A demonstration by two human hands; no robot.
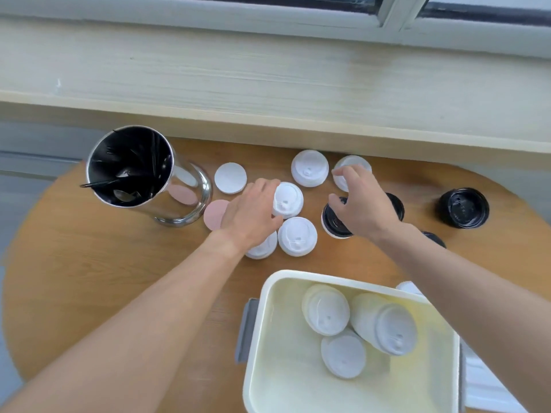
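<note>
Three white-lidded cups [325, 310] sit in bin [275, 338]; at least five remain on worktop [89, 263]. Fingers of left hand [253, 213] grip middle cup [289, 201]. Fingers of right hand [363, 204] curl over far-edge cup [356, 161], grip unclear.

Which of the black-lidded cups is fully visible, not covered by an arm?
The black-lidded cup standing alone, farthest right; the right hand and forearm partly cover the others.

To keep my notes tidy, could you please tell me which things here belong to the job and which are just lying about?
In the job: left hand gripping a white-lidded paper cup; right hand over the rear white-lidded paper cup; cream rectangular plastic bin holding three more.
Lying about: black-lidded cups; shiny metal canister of black utensils; white round disc; pink round disc.
</note>
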